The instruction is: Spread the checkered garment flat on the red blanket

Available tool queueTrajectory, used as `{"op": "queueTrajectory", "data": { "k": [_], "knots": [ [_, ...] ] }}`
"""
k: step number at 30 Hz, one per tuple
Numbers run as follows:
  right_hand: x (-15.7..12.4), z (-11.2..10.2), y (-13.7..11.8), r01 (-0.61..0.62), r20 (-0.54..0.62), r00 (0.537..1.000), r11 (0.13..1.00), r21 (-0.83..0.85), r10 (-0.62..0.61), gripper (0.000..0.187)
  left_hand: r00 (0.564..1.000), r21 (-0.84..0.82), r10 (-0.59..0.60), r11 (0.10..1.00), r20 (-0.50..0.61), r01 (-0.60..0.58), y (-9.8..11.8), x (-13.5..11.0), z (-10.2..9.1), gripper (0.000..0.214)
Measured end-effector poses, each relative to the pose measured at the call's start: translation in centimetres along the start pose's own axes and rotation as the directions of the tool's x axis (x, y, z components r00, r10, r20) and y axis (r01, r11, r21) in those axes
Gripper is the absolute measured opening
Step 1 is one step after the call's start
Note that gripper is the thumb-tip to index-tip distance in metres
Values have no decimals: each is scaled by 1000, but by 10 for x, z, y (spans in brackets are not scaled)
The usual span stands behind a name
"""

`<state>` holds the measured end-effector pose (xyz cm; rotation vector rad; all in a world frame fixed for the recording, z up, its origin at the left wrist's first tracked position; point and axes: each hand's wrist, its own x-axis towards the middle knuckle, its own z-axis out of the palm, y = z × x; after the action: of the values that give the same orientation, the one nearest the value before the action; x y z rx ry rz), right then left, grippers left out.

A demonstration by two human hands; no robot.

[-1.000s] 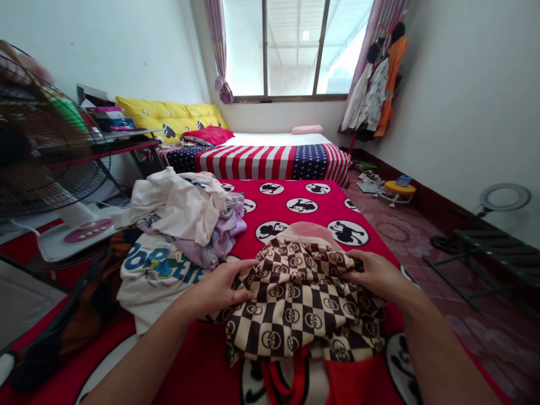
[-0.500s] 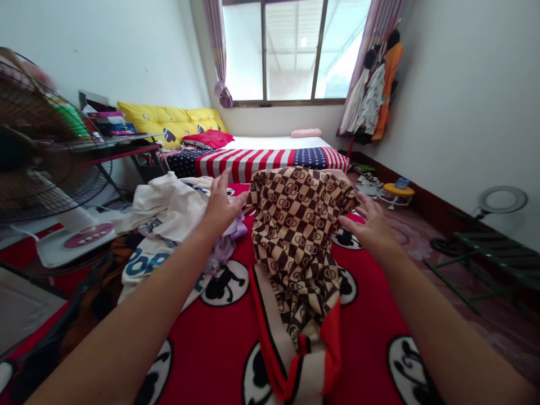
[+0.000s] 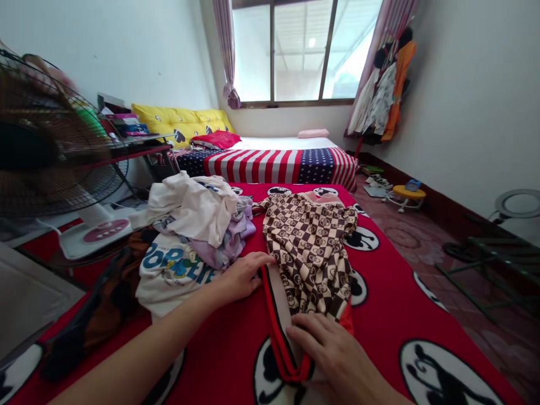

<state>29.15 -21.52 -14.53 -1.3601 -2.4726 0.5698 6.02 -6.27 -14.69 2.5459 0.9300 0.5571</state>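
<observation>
A brown-and-cream checkered garment with a repeated small print lies rumpled before me, its sleeves toward the far side. Its near end has a beige band edged in red and black, folded at an angle. My left hand is at the garment's left edge, fingertips touching the cloth where the band begins, thumb apart. Over the near end rests my right hand, palm down with fingers stretched across the band and the checkered cloth. It hides part of the hem.
Left of the garment is a clothes pile with a white garment, a lilac one and a printed white shirt. Everything lies on a red blanket. A fan stands at left, a yellow stool at right, a bed behind.
Both hands have come down and nearer, from the air beside the garment's far end to its near part. The garment's far end now lies lower and flatter. The view has shifted slightly.
</observation>
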Motion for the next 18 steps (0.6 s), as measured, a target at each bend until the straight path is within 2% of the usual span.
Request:
{"op": "queueTrajectory", "data": {
  "k": [3, 5, 7, 10, 12, 13, 15, 18],
  "knots": [
    [5, -7, 0, 7, -91, 996, 998, 61, -1, 33, 997, -3, -21, 1000, -69, 20, 4, 7, 8, 51],
    [1, -17, 3, 11, -167, 986, 990, 144, 14, 26, 994, -27, -4, 1000, -108, 1, 9, 8, 3, 41],
    [-8, -30, 9, 2, -271, 961, 975, 222, 60, 25, 988, -85, 40, 995, -149, -53, 17, 3, -11, 34],
    [-29, -52, 23, -42, -442, 878, 950, 309, 183, 28, 982, -162, 73, 981, -173, -102, 40, -15, -46, 22],
    [-45, -66, 30, -91, -485, 835, 935, 344, 260, 30, 989, -136, 52, 988, -140, -72, 62, -32, -72, 11],
    [-53, -72, 33, -102, -485, 831, 932, 348, 272, 31, 993, -112, 57, 991, -108, -69, 75, -41, -84, 9],
    [-67, -82, 36, -102, -470, 846, 940, 325, 254, 31, 996, -66, 84, 994, -17, -85, 102, -58, -101, 11],
    [-88, -92, 34, -51, -398, 907, 973, 226, 140, 25, 978, -44, 103, 994, 179, -97, 142, -80, -110, 11]
  ]
}}
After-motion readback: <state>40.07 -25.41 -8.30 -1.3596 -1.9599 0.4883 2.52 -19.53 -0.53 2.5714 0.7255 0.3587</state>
